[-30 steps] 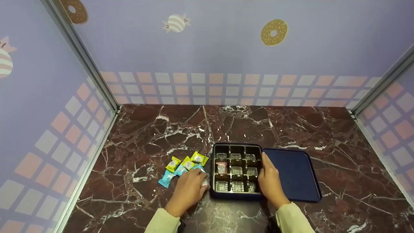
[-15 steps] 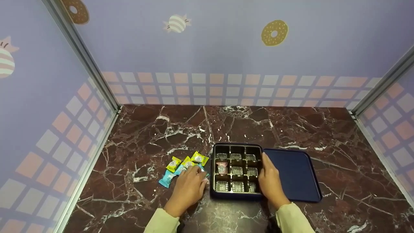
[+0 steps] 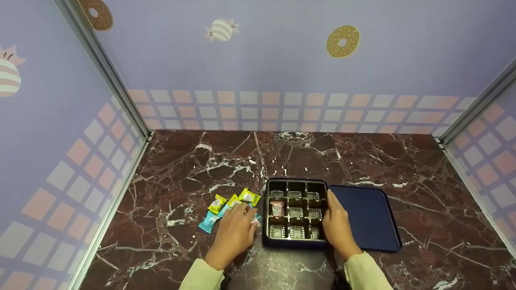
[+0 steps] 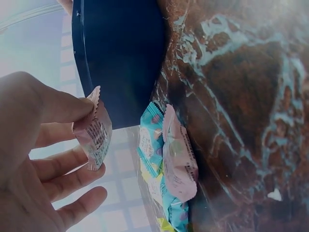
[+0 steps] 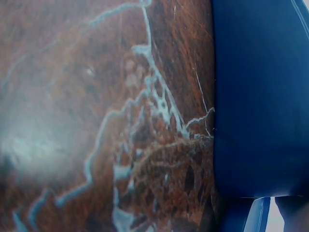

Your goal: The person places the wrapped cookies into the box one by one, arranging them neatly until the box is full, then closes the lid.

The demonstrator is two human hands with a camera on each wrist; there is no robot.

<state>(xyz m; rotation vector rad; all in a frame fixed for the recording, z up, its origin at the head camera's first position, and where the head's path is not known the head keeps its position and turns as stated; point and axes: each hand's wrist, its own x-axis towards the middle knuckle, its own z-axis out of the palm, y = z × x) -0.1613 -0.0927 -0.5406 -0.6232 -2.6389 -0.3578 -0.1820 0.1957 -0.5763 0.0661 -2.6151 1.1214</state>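
My left hand (image 4: 48,154) pinches a pink wrapped candy (image 4: 94,133) between thumb and fingers, just over the candy pile. Beside it on the table lie another pink candy (image 4: 178,157), blue candies (image 3: 208,222) and yellow candies (image 3: 249,197); the hand covers part of the pile in the head view. To the right stands a dark blue tin box (image 3: 294,243) with a nine-compartment tray. One pink candy (image 3: 277,209) sits in its left middle compartment. My right hand (image 3: 338,225) rests along the box's right side, its visible fingers straight against the wall.
The blue lid (image 3: 367,217) lies flat on the table, right of the box and partly behind the right hand. Brown marbled tabletop (image 3: 225,161) extends all round. Patterned lilac panels (image 3: 278,60) wall off the back and both sides.
The left hand has shifted slightly back and forth over the pile, and a pink candy is now seen pinched in it. The right hand and box stay put.
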